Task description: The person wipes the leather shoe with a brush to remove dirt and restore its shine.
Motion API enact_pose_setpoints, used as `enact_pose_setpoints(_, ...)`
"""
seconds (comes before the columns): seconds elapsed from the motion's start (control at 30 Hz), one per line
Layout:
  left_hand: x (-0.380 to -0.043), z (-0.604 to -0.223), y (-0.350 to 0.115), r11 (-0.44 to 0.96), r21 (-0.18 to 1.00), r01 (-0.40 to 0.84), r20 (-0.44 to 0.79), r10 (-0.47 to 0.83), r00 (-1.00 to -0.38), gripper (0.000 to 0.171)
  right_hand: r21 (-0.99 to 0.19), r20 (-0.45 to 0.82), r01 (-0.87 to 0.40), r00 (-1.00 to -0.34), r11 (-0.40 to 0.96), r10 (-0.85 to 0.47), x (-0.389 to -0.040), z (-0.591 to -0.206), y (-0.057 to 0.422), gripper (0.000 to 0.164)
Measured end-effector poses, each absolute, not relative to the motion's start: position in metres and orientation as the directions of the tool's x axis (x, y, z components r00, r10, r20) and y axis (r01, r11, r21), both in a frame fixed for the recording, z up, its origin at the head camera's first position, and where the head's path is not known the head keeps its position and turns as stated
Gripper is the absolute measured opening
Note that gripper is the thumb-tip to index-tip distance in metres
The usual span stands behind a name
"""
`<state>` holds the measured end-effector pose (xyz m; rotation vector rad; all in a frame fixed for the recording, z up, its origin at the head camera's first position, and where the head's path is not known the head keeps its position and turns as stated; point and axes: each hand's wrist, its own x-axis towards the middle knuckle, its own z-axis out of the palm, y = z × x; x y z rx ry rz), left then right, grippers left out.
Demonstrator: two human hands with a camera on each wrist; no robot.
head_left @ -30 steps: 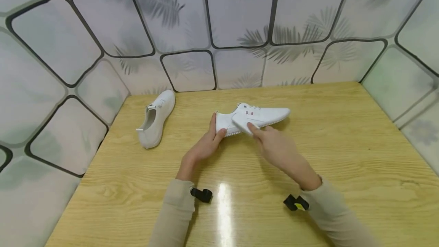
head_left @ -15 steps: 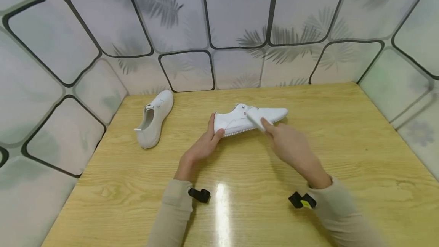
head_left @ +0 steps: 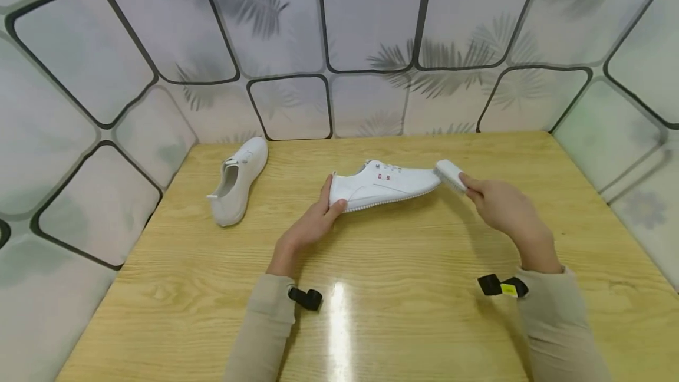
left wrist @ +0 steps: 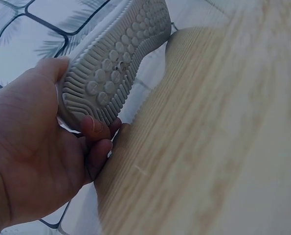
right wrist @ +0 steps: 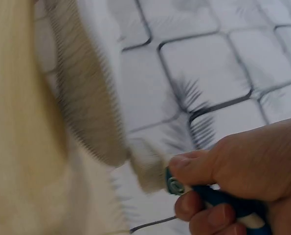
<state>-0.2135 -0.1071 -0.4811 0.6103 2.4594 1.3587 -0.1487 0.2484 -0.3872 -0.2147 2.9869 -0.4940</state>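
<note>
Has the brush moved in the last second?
Yes: in the head view, the brush shifted right to the toe of the held sneaker, farther from the resting sneaker.

Yellowish wood-grain table [head_left: 403, 287], with a white shoe [head_left: 245, 186] at its far left

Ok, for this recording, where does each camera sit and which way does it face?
Head: worn on the head, looking forward and down at the table; left hand, right hand and sleeves show.
Left wrist: worn there, looking along the sole of the held shoe; left hand shows.
Right wrist: worn there, looking at the brush by the toe; right hand shows.
Shared by head and right wrist: held shoe and brush.
</note>
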Motion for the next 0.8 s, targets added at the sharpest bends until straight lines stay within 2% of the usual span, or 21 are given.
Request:
enact_pose_setpoints(0.1,-0.214,-0.482,-0.109,0.463,0.855,0.233,-0.025,0.486,-0.874,0.078,-0.345,-0.077,-0.096,-0.989,0.934,-0.13,-0.158,-0.395,0.251,0.049)
enact_pose_setpoints(0.3,-0.216,-0.486,-0.113,0.431,0.872,0.232,-0.015,0.497,-0.867,0.079,-0.39,-0.081,-0.164,-0.974,0.906,-0.211,-0.151,-0.388,0.231,0.046)
enact_pose_setpoints(0.47,-0.217,-0.487,-0.115,0.373,0.889,0.266,0.021,0.548,-0.836,0.073,-0.301,-0.091,-0.099,-0.987,0.948,-0.132,-0.148,-0.392,0.228,0.047)
enact_pose_setpoints(0.67,-0.215,-0.486,-0.117,0.376,0.884,0.279,0.021,0.563,-0.826,0.069,-0.334,-0.072,-0.139,-0.982,0.932,-0.172,-0.148,-0.403,0.211,0.046)
enact_pose_setpoints(0.8,-0.217,-0.488,-0.117,0.361,0.885,0.296,0.038,0.575,-0.817,0.07,-0.267,-0.062,-0.096,-0.991,0.959,-0.117,-0.147,-0.405,0.209,0.047)
